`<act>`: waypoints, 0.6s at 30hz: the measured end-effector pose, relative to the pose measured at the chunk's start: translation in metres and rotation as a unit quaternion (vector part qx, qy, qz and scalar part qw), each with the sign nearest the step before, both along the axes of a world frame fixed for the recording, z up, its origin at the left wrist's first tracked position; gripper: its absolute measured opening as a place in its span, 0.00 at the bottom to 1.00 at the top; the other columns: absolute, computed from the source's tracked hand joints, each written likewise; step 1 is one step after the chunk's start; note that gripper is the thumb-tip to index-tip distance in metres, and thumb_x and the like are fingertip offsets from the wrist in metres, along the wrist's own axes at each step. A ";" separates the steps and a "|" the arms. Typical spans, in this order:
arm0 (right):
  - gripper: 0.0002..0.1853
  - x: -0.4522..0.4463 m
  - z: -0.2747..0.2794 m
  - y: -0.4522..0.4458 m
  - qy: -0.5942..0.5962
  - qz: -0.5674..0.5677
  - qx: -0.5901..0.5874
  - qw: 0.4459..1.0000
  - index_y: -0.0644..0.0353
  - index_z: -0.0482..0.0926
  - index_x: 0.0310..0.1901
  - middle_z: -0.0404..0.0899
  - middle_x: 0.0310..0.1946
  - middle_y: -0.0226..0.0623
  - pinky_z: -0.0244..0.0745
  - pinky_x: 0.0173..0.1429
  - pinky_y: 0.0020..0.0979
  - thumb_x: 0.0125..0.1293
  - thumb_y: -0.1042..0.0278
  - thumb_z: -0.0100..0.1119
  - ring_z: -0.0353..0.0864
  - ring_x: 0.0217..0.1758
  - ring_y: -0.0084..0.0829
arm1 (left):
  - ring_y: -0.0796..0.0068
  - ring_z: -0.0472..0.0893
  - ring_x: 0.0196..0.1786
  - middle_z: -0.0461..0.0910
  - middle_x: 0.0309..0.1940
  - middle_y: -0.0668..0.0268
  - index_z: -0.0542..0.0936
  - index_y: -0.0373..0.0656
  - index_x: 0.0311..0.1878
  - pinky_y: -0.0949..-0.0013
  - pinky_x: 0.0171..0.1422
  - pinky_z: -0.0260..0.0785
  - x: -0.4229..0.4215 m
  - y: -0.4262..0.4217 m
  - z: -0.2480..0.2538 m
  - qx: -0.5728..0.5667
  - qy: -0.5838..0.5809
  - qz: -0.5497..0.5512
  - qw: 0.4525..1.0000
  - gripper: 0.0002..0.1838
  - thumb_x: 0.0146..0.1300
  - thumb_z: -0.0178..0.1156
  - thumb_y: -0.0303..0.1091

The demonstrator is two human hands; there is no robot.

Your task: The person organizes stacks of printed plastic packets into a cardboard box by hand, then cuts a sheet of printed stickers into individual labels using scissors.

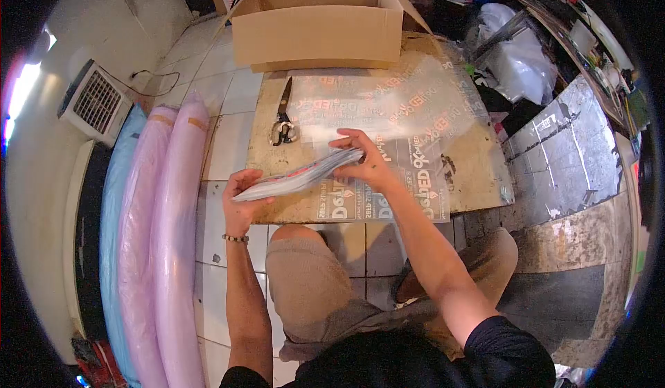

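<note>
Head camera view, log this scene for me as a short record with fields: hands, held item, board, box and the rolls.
left hand: holds one end of the bundle
right hand: holds the other end
bundle: thin, layered, pale with red marks, raised over the board's near edge
board: bears printed clear plastic sheeting; scissors to its left, handles toward the person
box: cardboard, open-topped, at the board's far end
rolls: two pinkish, one blue, far left
</note>
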State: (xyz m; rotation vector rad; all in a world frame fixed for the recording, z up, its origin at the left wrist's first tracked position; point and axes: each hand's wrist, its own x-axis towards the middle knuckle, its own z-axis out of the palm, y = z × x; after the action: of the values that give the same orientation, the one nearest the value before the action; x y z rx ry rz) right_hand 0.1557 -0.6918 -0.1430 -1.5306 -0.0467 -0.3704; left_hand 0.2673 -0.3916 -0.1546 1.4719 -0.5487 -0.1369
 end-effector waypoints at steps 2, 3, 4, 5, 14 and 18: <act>0.40 0.002 0.004 0.003 0.029 -0.025 0.077 0.996 0.55 0.69 0.65 0.79 0.56 0.37 0.76 0.60 0.34 0.48 0.78 0.76 0.77 0.56 0.30 | 0.71 0.82 0.50 0.82 0.50 0.59 0.75 0.37 0.55 0.67 0.57 0.77 0.005 0.000 0.004 -0.004 0.019 0.028 0.999 0.35 0.41 0.79 0.19; 0.40 0.005 0.004 0.004 0.026 -0.005 0.068 0.997 0.55 0.69 0.65 0.79 0.56 0.37 0.76 0.60 0.33 0.48 0.78 0.76 0.77 0.56 0.30 | 0.70 0.82 0.50 0.82 0.50 0.58 0.75 0.37 0.56 0.66 0.56 0.77 0.007 -0.003 0.004 0.000 0.012 0.006 1.000 0.34 0.42 0.78 0.20; 0.41 0.008 0.003 0.005 0.025 0.015 0.058 0.998 0.56 0.70 0.65 0.79 0.56 0.37 0.76 0.60 0.33 0.47 0.78 0.76 0.77 0.57 0.30 | 0.68 0.82 0.51 0.82 0.50 0.58 0.75 0.37 0.56 0.66 0.55 0.78 0.009 -0.008 0.001 0.005 0.007 -0.016 1.000 0.34 0.43 0.78 0.21; 0.41 0.010 0.000 0.005 0.026 0.036 0.050 0.998 0.56 0.70 0.65 0.79 0.56 0.37 0.76 0.60 0.33 0.47 0.78 0.77 0.77 0.57 0.30 | 0.67 0.82 0.51 0.82 0.50 0.57 0.74 0.36 0.57 0.66 0.54 0.78 0.009 -0.011 0.000 0.010 0.004 -0.037 0.999 0.34 0.44 0.78 0.22; 0.29 0.017 0.012 0.004 0.066 -0.009 0.074 0.995 0.62 0.76 0.54 0.82 0.46 0.34 0.74 0.56 0.31 0.51 0.66 0.78 0.79 0.49 0.26 | 0.71 0.84 0.43 0.84 0.42 0.58 0.79 0.32 0.48 0.69 0.47 0.78 0.004 -0.014 0.031 0.042 0.058 0.033 0.997 0.24 0.46 0.76 0.22; 0.28 0.024 -0.001 0.009 0.019 -0.073 0.048 0.996 0.64 0.76 0.52 0.82 0.41 0.33 0.73 0.55 0.30 0.54 0.59 0.77 0.79 0.45 0.25 | 0.73 0.83 0.40 0.86 0.39 0.61 0.81 0.31 0.47 0.70 0.48 0.76 0.001 -0.019 0.028 0.042 0.012 0.060 0.997 0.21 0.50 0.75 0.26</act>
State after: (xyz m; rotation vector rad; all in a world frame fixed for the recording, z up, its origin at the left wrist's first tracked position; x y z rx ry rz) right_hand 0.1793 -0.6828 -0.1437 -1.4496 0.1109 -0.4534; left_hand 0.2687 -0.4105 -0.1270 1.5799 -0.4374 -0.0848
